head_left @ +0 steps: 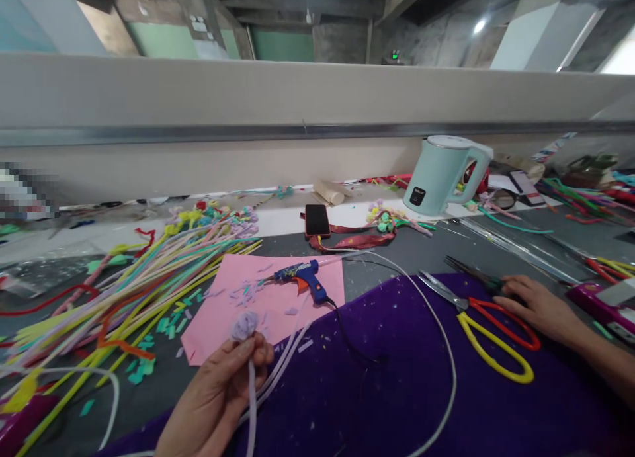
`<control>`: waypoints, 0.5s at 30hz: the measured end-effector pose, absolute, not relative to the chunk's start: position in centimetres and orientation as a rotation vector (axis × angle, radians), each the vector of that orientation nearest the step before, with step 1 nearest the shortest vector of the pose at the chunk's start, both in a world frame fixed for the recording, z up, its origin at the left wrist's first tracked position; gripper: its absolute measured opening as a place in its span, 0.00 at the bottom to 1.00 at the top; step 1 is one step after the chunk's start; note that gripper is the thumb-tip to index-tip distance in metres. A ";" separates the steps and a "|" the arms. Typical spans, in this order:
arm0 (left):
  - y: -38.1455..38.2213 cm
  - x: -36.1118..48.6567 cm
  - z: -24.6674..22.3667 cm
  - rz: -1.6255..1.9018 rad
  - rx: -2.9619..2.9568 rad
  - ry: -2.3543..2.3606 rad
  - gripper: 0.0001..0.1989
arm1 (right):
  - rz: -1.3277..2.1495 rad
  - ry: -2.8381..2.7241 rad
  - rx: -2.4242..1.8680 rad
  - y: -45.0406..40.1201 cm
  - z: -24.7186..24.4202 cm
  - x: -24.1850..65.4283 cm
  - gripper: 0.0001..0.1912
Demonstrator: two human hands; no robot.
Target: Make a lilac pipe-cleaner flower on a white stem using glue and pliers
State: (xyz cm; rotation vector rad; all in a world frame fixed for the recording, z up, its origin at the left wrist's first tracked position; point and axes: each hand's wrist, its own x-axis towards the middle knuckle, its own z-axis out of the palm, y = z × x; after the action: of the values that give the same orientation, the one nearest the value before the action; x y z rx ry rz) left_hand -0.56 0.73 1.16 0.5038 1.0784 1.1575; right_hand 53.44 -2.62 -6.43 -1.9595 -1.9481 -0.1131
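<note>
My left hand (218, 384) pinches a lavender flower (245, 326) of fuzzy stem, its pale stem hanging below the fingers. On the right, my right hand (533, 305) is closed on the dark handles of long-nose pliers (469, 269), which lie low over the purple cloth (391, 371). Just left of that hand rest scissors (466, 305) with one red and one yellow handle, blades apart. A blue glue gun (307, 276) with an orange trigger lies on a pink sheet (213, 291) among lavender snippets.
Bundled coloured fuzzy stems (149, 278) cover the left side. A phone (317, 220) on a red strap lies mid-table, with a pale green kettle (439, 176) behind to the right. A white cord (449, 358) loops across the cloth. A low partition (248, 93) bounds the back.
</note>
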 end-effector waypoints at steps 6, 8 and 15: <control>0.8 -0.4 0.6 1.160 0.447 1.178 0.06 | -0.079 -2.124 -1.999 -1.8 -6.6 54.1 0.14; 1.0 -0.2 0.9 1.148 0.499 1.128 0.06 | -0.115 -2.134 -2.011 -1.3 -6.5 53.9 0.14; 1.9 0.2 1.9 1.140 0.558 1.100 0.08 | -0.206 -2.120 -2.023 0.2 -6.6 53.2 0.17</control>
State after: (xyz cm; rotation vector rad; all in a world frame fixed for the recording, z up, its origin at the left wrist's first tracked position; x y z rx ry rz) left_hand 0.25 1.91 1.94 0.5576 1.0999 1.1401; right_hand 53.24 0.18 -6.57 -2.0235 -2.1196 -0.2057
